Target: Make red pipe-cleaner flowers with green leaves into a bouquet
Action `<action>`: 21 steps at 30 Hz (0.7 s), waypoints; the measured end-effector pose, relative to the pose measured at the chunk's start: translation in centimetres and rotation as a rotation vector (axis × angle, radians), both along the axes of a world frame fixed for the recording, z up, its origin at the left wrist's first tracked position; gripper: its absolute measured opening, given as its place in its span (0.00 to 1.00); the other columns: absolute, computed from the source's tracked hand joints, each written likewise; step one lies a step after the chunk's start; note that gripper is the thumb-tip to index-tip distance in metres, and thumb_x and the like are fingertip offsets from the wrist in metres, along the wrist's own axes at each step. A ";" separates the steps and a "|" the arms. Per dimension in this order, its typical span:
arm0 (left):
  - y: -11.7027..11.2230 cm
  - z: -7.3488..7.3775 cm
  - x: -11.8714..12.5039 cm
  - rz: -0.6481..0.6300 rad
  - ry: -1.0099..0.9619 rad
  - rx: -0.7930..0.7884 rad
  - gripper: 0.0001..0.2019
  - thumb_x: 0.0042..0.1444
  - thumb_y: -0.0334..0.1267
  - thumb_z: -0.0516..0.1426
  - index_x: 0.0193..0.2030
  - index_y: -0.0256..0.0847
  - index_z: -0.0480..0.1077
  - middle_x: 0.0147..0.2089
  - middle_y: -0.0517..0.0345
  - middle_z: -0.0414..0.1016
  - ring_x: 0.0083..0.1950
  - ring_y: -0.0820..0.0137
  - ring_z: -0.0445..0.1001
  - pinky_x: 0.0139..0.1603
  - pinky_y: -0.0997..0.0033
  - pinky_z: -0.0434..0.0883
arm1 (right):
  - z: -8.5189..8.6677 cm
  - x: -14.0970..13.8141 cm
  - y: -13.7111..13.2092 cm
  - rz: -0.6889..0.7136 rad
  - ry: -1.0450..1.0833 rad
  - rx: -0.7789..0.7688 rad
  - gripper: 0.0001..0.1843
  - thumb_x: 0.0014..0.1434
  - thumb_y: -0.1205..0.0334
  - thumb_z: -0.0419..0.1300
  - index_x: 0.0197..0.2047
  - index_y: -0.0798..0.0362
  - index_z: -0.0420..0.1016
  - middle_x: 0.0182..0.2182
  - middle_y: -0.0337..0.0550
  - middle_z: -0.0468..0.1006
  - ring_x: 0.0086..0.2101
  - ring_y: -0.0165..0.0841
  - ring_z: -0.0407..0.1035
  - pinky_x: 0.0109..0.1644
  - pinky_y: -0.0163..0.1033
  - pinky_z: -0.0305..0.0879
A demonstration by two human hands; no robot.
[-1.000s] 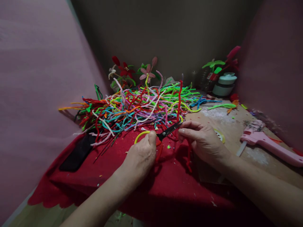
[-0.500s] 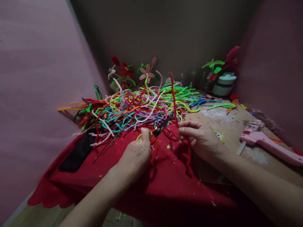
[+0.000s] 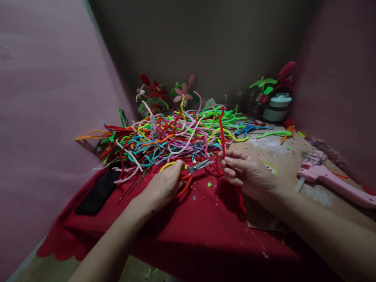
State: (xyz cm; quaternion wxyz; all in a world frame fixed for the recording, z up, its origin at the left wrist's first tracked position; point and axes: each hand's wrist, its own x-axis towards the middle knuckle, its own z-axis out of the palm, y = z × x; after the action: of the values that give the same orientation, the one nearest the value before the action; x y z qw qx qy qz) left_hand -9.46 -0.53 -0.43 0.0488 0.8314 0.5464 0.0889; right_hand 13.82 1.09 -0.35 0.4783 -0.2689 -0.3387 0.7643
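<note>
My left hand [image 3: 166,182] is closed round the yellow and orange handles of a pair of scissors [image 3: 194,168]. Their blades point right, toward my other hand, and stop short of it. My right hand [image 3: 246,170] pinches a red pipe cleaner [image 3: 222,131] between thumb and fingers. One end of it stands up above the fingertips, and the other hangs below the palm over the cloth. Behind both hands spreads a tangled heap of many-coloured pipe cleaners [image 3: 176,135].
A red cloth [image 3: 188,227] covers the table. At left lies a black phone [image 3: 95,196]. To the right, a pink glue gun [image 3: 329,176] rests on a brown board [image 3: 311,207]. At the back stand pipe-cleaner flowers [image 3: 182,94] and a lidded jar [image 3: 277,107].
The scissors have drawn back left from the red pipe cleaner and turned nearly level. My right hand has shifted slightly, and the pipe cleaner's upper end sits lower and further right.
</note>
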 end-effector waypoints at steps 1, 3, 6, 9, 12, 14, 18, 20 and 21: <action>0.5 0.1 -0.3 -0.038 -0.010 -0.010 0.05 0.53 0.32 0.48 0.38 0.41 0.59 0.36 0.57 0.67 0.32 0.71 0.64 0.32 0.73 0.61 | 0.0 0.0 0.0 0.010 0.005 -0.007 0.11 0.43 0.67 0.66 0.33 0.56 0.73 0.22 0.34 0.67 0.16 0.18 0.52 0.15 0.25 0.40; 1.4 0.7 -0.4 -0.106 -0.048 -0.037 0.05 0.51 0.31 0.51 0.36 0.40 0.63 0.36 0.57 0.67 0.34 0.71 0.64 0.36 0.72 0.62 | 0.0 -0.2 -0.1 0.005 0.017 -0.005 0.09 0.45 0.65 0.66 0.32 0.55 0.72 0.21 0.32 0.65 0.15 0.17 0.48 0.15 0.26 0.37; 1.9 2.2 1.0 -0.119 -0.228 -0.072 0.06 0.50 0.35 0.55 0.36 0.39 0.68 0.38 0.55 0.69 0.41 0.68 0.65 0.44 0.68 0.62 | -0.1 -0.5 -0.3 0.018 -0.018 0.031 0.09 0.47 0.61 0.65 0.28 0.54 0.68 0.17 0.29 0.60 0.14 0.18 0.43 0.16 0.28 0.35; 1.5 3.4 3.7 -0.028 -0.711 -0.280 0.13 0.52 0.42 0.55 0.43 0.39 0.68 0.35 0.57 0.69 0.34 0.72 0.67 0.36 0.72 0.64 | -0.1 -0.7 -0.6 0.091 -0.114 0.093 0.10 0.51 0.57 0.62 0.28 0.55 0.69 0.15 0.28 0.57 0.14 0.18 0.42 0.16 0.29 0.36; 1.3 3.8 6.4 -0.043 -1.200 -0.593 0.15 0.51 0.44 0.57 0.42 0.37 0.68 0.29 0.61 0.68 0.23 0.79 0.63 0.23 0.79 0.59 | -0.3 -0.9 -0.9 0.171 -0.155 0.108 0.11 0.54 0.55 0.59 0.29 0.55 0.69 0.14 0.28 0.57 0.13 0.19 0.41 0.16 0.29 0.35; 1.5 4.0 7.4 -0.043 -1.405 -0.664 0.12 0.49 0.43 0.59 0.34 0.35 0.69 0.21 0.64 0.64 0.19 0.81 0.61 0.21 0.80 0.58 | -0.4 -0.9 -1.0 0.210 -0.163 0.083 0.12 0.55 0.54 0.59 0.30 0.55 0.68 0.13 0.28 0.56 0.13 0.19 0.40 0.16 0.29 0.33; 3.1 4.6 7.6 -0.028 -1.732 -0.591 0.09 0.49 0.39 0.60 0.31 0.34 0.68 0.23 0.61 0.69 0.17 0.83 0.60 0.17 0.83 0.57 | -0.6 -0.8 -0.9 0.240 -0.135 0.053 0.13 0.55 0.52 0.59 0.35 0.55 0.70 0.13 0.26 0.53 0.14 0.19 0.36 0.16 0.28 0.32; 4.2 4.8 7.1 -0.025 -1.847 -0.492 0.08 0.49 0.36 0.60 0.33 0.34 0.68 0.24 0.61 0.69 0.17 0.83 0.61 0.16 0.84 0.57 | -0.7 -0.6 -0.7 0.240 -0.129 0.044 0.14 0.54 0.52 0.59 0.36 0.54 0.71 0.13 0.26 0.52 0.14 0.19 0.36 0.16 0.28 0.32; 4.7 4.7 6.8 -0.020 -1.884 -0.456 0.07 0.50 0.36 0.59 0.33 0.34 0.68 0.22 0.62 0.68 0.17 0.82 0.61 0.16 0.83 0.57 | -0.7 -0.5 -0.5 0.236 -0.141 0.041 0.14 0.53 0.52 0.60 0.36 0.55 0.71 0.13 0.26 0.51 0.14 0.19 0.36 0.15 0.28 0.32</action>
State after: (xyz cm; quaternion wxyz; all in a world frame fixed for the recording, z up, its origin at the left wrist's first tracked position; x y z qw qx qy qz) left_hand -2.70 4.18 4.30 0.6274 0.3945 0.2802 0.6102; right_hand 13.35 0.55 -1.02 0.3658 -0.2702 -0.4163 0.7873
